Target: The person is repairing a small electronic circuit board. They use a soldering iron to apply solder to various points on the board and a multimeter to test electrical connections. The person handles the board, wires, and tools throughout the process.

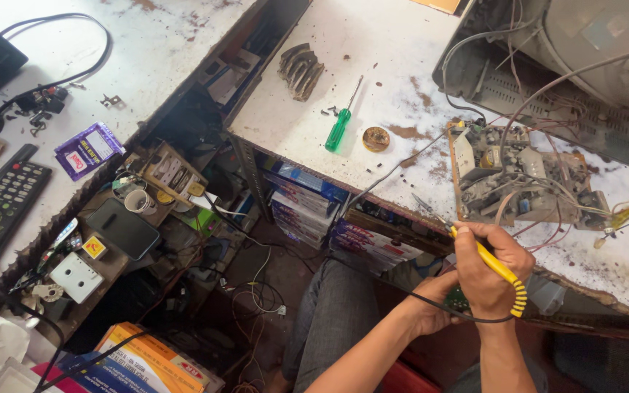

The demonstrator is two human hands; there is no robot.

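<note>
- Our right hand (491,271) is clenched around a yellow-handled soldering iron (500,271), tip aimed up-left toward the near edge of the white workbench (394,65).
- Our left hand (438,298) sits under and behind the right, fingers closed on a small green circuit board (457,298); most of that board is hidden.
- The iron's black cable (431,304) runs from the ribbed end of the handle across the left wrist.
- Just above the hands, an open chassis board (522,178) with loose wires lies at the bench edge, in front of a grey TV shell (584,44).
- Further left on the bench: a green screwdriver (338,129), a round rusty tin (376,138) just beside it, a few loose screws (331,111).
- Well apart, on the left table (161,44): a black remote (1,207) and a purple packet (87,149).
</note>
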